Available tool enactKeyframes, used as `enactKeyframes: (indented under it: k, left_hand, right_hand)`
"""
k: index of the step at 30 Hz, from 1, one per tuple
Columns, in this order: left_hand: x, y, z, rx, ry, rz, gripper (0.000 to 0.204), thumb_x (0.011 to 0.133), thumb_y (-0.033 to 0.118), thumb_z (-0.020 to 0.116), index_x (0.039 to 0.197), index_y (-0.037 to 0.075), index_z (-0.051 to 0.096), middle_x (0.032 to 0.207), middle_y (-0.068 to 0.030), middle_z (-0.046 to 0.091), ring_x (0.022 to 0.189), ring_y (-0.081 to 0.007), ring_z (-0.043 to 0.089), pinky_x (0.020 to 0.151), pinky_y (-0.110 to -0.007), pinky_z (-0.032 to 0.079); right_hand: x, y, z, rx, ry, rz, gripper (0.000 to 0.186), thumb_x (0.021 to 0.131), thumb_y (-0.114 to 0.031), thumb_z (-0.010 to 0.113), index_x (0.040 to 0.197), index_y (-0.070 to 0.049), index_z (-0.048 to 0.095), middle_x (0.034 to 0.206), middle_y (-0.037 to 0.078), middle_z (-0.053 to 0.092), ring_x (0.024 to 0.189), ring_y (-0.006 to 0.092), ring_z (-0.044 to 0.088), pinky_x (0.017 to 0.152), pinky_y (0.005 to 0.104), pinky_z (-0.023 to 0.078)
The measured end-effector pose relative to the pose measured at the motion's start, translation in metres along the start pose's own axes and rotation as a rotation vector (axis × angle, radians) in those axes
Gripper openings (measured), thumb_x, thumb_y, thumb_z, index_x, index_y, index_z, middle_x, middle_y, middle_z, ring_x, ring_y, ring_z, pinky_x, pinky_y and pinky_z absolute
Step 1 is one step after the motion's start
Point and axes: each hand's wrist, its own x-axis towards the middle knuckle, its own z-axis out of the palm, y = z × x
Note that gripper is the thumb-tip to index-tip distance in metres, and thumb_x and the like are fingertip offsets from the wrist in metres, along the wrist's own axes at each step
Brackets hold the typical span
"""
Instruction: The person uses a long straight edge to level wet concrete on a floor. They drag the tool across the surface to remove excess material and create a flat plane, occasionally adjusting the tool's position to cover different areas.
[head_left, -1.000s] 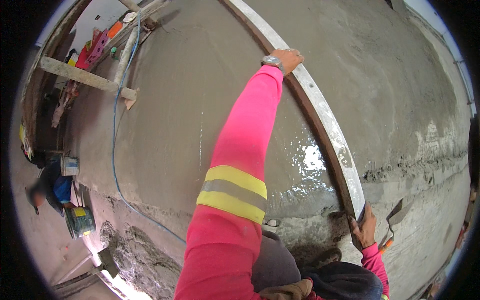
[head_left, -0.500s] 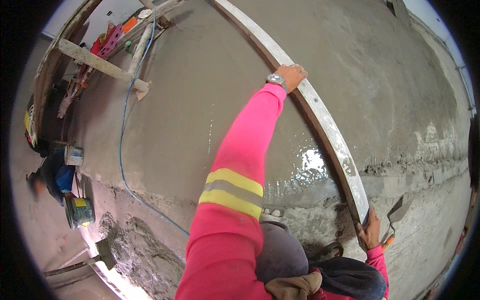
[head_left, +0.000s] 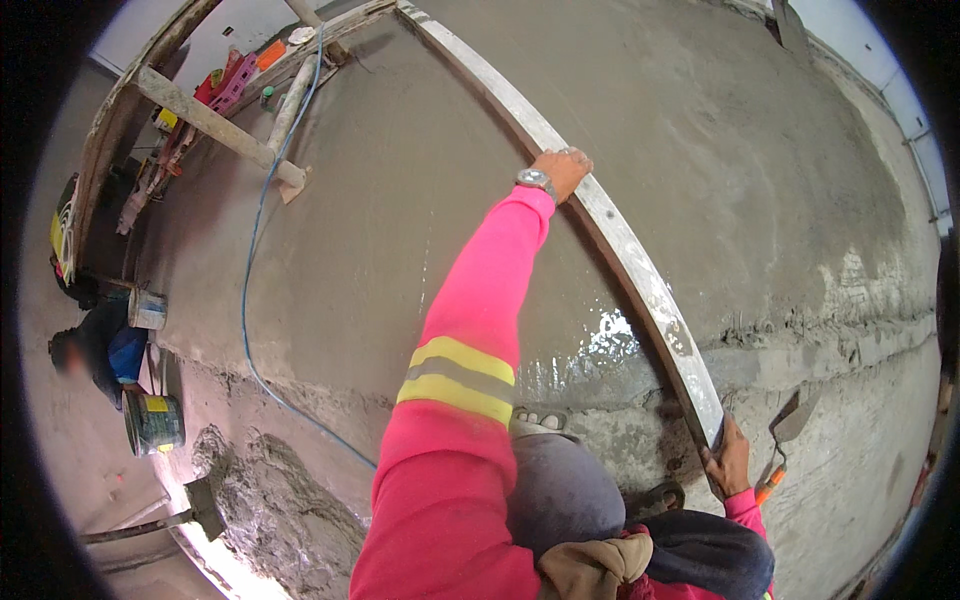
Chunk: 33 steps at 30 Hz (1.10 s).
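A long pale straightedge (head_left: 632, 255) lies across a slab of wet grey mortar (head_left: 400, 190), running from the far middle to the near right. My left hand (head_left: 567, 172), with a watch at the wrist, is stretched well forward and closed over its upper edge. Lower down, my right hand (head_left: 728, 460) grips the near end. Beside the straightedge, a shiny wet patch (head_left: 612, 335) shows on the mortar. A trowel (head_left: 795, 418) with an orange handle lies to the right of my right hand.
At left a blue hose (head_left: 246, 300) crosses the slab, near a wooden frame (head_left: 210, 120). A person (head_left: 100, 345) bends beside buckets (head_left: 155, 425). Heaped mortar (head_left: 285, 510) and a long-handled tool (head_left: 205, 508) lie at lower left.
The straightedge has shifted slightly left, and both hands have gone with it. My left hand is a little nearer to me. The view has also moved slightly.
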Motion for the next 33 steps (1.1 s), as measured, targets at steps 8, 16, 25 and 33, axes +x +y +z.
enactKeyframes:
  k: [8,16,25,33]
  left_hand:
    - [-0.022,0.013,0.009,-0.028,0.062,0.052,0.045,0.077,0.005,0.063,0.121,0.013,0.054,0.126,-0.0057,0.052,0.118,-0.0226,0.051,0.094,-0.040,0.045]
    - [-0.032,0.015,0.006,-0.063,-0.033,-0.016,0.042,0.081,0.005,0.057,0.122,0.013,0.053,0.132,-0.0058,0.049,0.127,-0.0237,0.044,0.099,-0.047,0.042]
    - [-0.046,0.041,0.000,-0.068,0.007,0.019,0.041,0.080,0.006,0.058,0.121,0.014,0.054,0.123,-0.0048,0.053,0.121,-0.0234,0.048,0.095,-0.046,0.044]
    - [-0.057,0.063,-0.004,-0.076,0.008,0.040,0.039,0.082,0.010,0.055,0.121,0.012,0.054,0.124,-0.0069,0.053,0.119,-0.0252,0.050,0.094,-0.046,0.045]
  right_hand:
    - [-0.019,0.004,0.005,-0.021,0.042,-0.057,0.080,0.061,-0.011,0.071,0.131,0.003,0.037,0.101,0.026,0.055,0.095,0.0444,0.053,0.083,0.0472,0.044]
    - [-0.028,0.005,0.004,-0.048,-0.031,-0.015,0.080,0.060,-0.010,0.072,0.131,0.003,0.036,0.106,0.027,0.055,0.099,0.0455,0.053,0.085,0.0474,0.044]
    - [-0.056,0.022,0.004,-0.010,-0.060,-0.037,0.078,0.063,-0.012,0.068,0.131,0.006,0.035,0.112,0.030,0.053,0.102,0.0474,0.051,0.087,0.0490,0.043]
    - [-0.073,0.026,-0.004,0.081,-0.033,-0.010,0.073,0.064,-0.016,0.065,0.129,0.005,0.039,0.109,0.029,0.054,0.102,0.0479,0.051,0.089,0.0482,0.041]
